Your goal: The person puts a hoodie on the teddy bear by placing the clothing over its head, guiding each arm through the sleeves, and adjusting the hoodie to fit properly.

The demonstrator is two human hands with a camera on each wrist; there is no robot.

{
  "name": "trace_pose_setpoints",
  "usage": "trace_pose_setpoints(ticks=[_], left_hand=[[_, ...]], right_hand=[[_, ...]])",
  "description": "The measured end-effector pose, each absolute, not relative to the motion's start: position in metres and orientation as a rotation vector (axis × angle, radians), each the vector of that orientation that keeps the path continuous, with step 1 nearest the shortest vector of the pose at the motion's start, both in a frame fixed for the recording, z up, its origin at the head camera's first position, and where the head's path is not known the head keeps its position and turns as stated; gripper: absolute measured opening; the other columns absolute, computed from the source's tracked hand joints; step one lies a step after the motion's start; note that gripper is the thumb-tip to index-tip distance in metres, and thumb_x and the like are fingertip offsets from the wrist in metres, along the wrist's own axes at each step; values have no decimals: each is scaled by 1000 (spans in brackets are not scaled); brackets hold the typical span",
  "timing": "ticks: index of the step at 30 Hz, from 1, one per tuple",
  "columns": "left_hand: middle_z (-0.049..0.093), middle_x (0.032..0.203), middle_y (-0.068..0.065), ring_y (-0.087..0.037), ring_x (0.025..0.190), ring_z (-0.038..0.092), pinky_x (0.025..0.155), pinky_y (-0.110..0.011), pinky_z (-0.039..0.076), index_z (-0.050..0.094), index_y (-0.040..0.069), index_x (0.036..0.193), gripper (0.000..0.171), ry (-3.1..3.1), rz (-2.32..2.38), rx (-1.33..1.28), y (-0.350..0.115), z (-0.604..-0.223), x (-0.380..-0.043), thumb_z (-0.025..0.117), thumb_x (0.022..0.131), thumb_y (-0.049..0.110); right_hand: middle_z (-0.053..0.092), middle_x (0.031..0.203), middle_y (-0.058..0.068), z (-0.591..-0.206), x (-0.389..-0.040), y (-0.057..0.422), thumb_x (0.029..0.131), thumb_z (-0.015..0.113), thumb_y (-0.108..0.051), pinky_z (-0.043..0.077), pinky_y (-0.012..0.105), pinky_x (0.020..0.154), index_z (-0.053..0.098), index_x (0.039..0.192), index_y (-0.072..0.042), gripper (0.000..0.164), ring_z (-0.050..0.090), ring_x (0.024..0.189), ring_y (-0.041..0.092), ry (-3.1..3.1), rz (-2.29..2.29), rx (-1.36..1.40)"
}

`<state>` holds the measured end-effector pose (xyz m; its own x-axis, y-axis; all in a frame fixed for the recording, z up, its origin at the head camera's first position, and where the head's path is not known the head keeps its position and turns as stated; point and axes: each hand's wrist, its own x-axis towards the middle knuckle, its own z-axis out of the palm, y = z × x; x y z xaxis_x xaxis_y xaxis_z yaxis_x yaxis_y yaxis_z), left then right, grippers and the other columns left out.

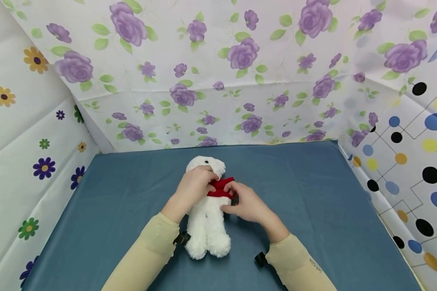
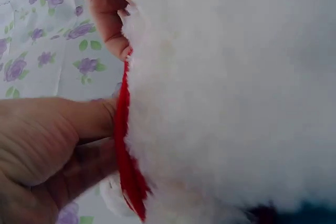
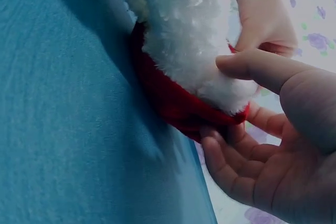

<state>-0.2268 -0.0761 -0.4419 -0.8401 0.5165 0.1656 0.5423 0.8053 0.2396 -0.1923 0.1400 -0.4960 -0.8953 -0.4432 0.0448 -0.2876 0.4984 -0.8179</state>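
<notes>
A white plush bear (image 1: 206,226) lies on its back, head away from me and legs toward me, a small red garment (image 1: 222,186) round its chest. My left hand (image 1: 194,186) comes over the bear's left side in the head view, thumb and fingers gripping the red cloth below the head. In the left wrist view its thumb meets the edge of the red garment (image 2: 124,145). My right hand (image 1: 248,202) holds the garment's other side. In the right wrist view its fingers curl at the red hem (image 3: 178,109), with the thumb against the white fur (image 3: 184,40).
The bear lies on a blue cloth-covered table (image 1: 298,186). A flowered curtain (image 1: 218,97) stands behind it, with a daisy-print sheet (image 1: 29,169) at left and a dotted sheet (image 1: 415,169) at right. Black wrist straps (image 1: 261,259) show at the beige sleeves (image 1: 295,262).
</notes>
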Motion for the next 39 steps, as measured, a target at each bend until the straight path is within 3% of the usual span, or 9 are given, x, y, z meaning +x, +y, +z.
trace_pose_setpoints(ticks=[6, 13, 23, 32, 39], left_hand=[[75, 114, -7, -24, 106, 67, 87, -35, 60, 83, 7, 115, 31, -2778, -446, -1013, -83, -447, -227, 91, 87, 14], [73, 117, -9, -25, 102, 62, 83, -34, 59, 82, 5, 119, 34, -2793, -416, -1029, -87, -447, -225, 89, 88, 19], [70, 127, -4, -23, 104, 60, 84, -35, 58, 82, 14, 122, 26, -2908, -348, -938, -91, -454, -227, 80, 98, 23], [69, 125, -4, -23, 103, 61, 83, -36, 58, 83, 14, 121, 31, -2980, -417, -870, -88, -451, -228, 84, 94, 28], [69, 125, -4, -24, 105, 64, 84, -35, 59, 82, 12, 122, 36, -3013, -467, -866, -86, -446, -228, 87, 91, 28]], right_hand=[[60, 102, -2, -498, -194, 141, 93, 87, -24, 57, 31, 74, 65, 119, -17, 35, 61, 88, 18, 2602, -1328, -699], [60, 102, -2, -496, -193, 139, 92, 88, -21, 56, 31, 75, 68, 116, -18, 32, 60, 87, 16, 2639, -1335, -698], [62, 91, -6, -499, -191, 133, 95, 84, -20, 55, 31, 71, 67, 115, -17, 27, 59, 76, 11, 2770, -1260, -619], [58, 79, -8, -505, -188, 128, 98, 79, -18, 50, 32, 64, 62, 106, -21, 19, 55, 68, 11, 2839, -1183, -618], [56, 75, -8, -508, -186, 123, 97, 81, -13, 46, 30, 59, 60, 96, -22, 23, 51, 63, 11, 2903, -1186, -625]])
